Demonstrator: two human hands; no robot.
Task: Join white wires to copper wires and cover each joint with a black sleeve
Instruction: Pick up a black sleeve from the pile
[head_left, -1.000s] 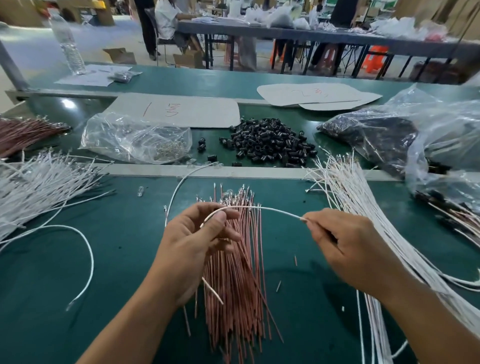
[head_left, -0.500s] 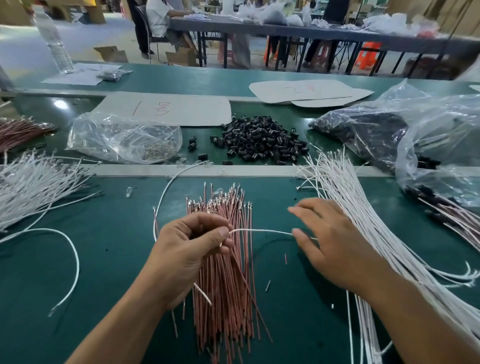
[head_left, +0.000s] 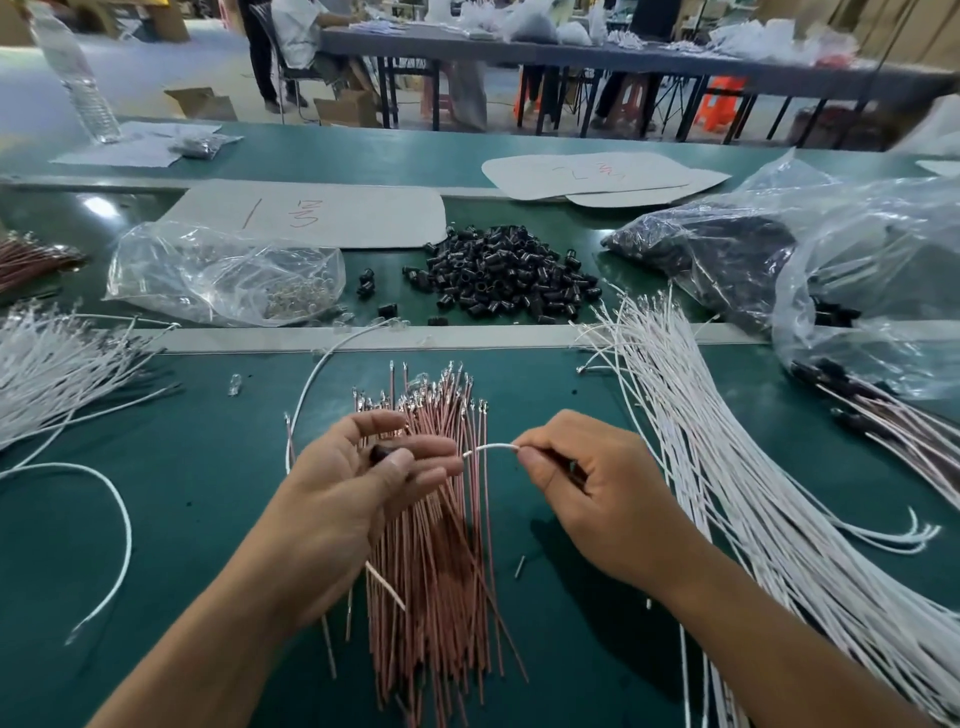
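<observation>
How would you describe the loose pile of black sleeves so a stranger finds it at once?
On the green bench, look beyond the fan of copper wires and the pale strip crossing it. The pile of black sleeves lies between a clear bag and a dark-filled bag; it alone sits bare on the green.

Both bare: left hand (head_left: 353, 499), right hand (head_left: 587, 499). The left forearm (head_left: 208, 639) and right forearm (head_left: 779, 644) are uncovered to the frame edge (nails short, plain).
</observation>
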